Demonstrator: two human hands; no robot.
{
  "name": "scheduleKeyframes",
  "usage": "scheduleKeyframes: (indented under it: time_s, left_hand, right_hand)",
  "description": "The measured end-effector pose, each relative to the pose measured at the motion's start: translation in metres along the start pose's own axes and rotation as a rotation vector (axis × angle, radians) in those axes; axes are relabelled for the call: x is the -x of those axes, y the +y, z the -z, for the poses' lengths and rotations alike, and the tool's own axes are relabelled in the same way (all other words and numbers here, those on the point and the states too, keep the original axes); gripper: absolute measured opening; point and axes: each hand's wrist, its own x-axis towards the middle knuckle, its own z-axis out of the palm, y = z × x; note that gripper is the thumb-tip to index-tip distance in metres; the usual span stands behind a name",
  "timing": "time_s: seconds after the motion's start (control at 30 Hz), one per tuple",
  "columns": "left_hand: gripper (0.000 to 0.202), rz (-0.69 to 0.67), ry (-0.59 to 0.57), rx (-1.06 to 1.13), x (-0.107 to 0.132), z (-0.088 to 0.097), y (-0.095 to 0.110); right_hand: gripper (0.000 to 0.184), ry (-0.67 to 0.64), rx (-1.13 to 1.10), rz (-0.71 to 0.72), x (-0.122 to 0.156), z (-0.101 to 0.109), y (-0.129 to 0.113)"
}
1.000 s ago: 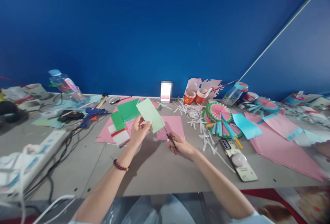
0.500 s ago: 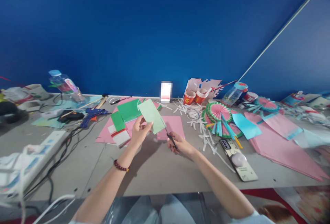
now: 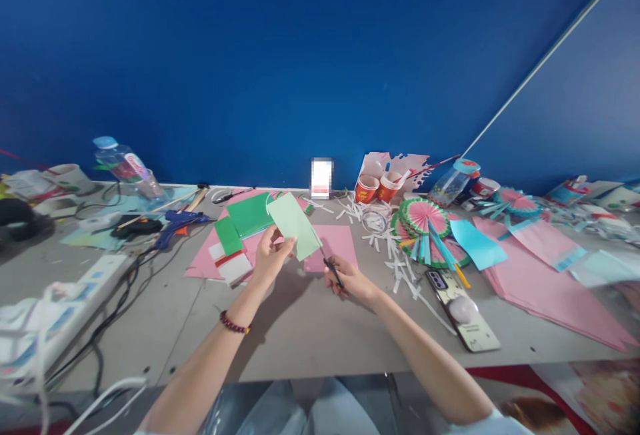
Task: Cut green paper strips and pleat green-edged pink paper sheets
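Note:
My left hand (image 3: 273,253) pinches a light green sheet of paper (image 3: 295,225) by its lower left edge, holding it tilted above the table. In my right hand (image 3: 347,276) is a pair of dark scissors (image 3: 333,271), my fingers wrapped round the handles. The scissor blades reach the lower right corner of the sheet and run along its right edge. Beneath lies a square of pink paper (image 3: 343,241). Left of the sheet are darker green papers (image 3: 247,213) on larger pink paper, with white and red pieces (image 3: 234,266) beside my left hand.
White paper strips (image 3: 397,268) lie scattered to the right, near pink-and-green paper fans (image 3: 425,221) and a phone (image 3: 463,311). Two red paper cups (image 3: 367,188) stand by the blue wall. At left are a blue glue gun (image 3: 183,221), a power strip (image 3: 70,308), cables and a bottle (image 3: 123,161).
Almost nothing differs. Both hands, the light green sheet and the scissors keep practically the same place, and the view has shifted very slightly.

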Motion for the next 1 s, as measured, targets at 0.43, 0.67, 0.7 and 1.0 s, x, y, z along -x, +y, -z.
scheduleKeyframes:
  time_s: [0.43, 0.67, 0.7, 1.0]
  left_hand:
    - [0.049, 0.002, 0.010, 0.003, -0.0010, 0.0003, -0.0004]
    - [0.046, -0.002, 0.006, 0.003, -0.0010, 0.0012, -0.0009]
    - [0.046, -0.002, 0.008, 0.002, -0.0010, 0.0012, -0.0007]
    - [0.046, 0.000, 0.009, 0.005, -0.0007, 0.0007, 0.0017]
  right_hand:
    - [0.037, 0.013, 0.001, -0.011, 0.0007, 0.0006, -0.0021]
    - [0.038, 0.034, 0.001, 0.012, 0.0008, -0.0010, -0.0055]
    - [0.038, 0.035, -0.001, 0.011, 0.0007, -0.0009, -0.0052]
    - [0.038, 0.039, 0.015, 0.034, -0.0014, 0.0018, 0.0015]
